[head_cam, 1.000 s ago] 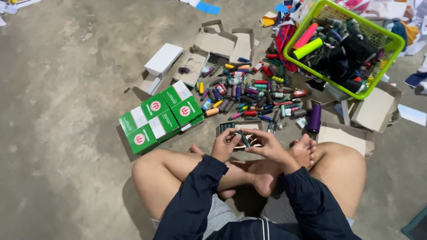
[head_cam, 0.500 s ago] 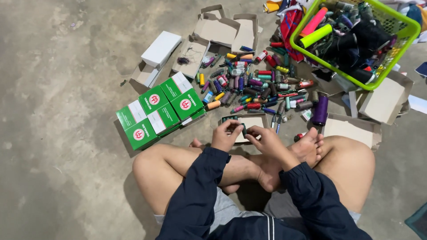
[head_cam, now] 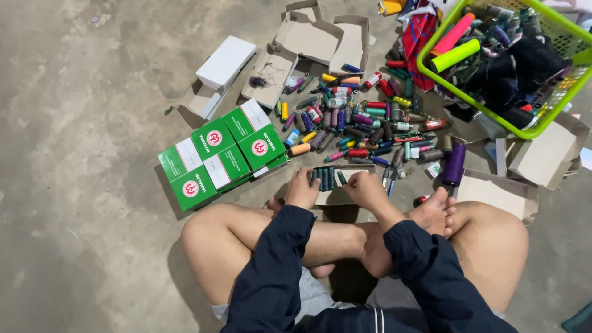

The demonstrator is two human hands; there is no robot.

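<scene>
Here the left hand [head_cam: 302, 191] and right hand [head_cam: 365, 188] are both resting loosely curled on the small open cardboard box [head_cam: 336, 185], fingers apart over dark green thread spools [head_cam: 325, 178] lying inside. Beyond it a pile of coloured spools [head_cam: 357, 126] is crowding the concrete floor [head_cam: 86, 123]; glossy green boxes [head_cam: 222, 151] are sitting leftward.

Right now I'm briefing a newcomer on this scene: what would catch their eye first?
Probably the heap of colourful thread spools spread on the concrete floor ahead of the seated person. Left of it sit four green-and-white boxes; at top right, a lime-green basket. The left hand and right hand rest on an open box of dark spools.
</scene>
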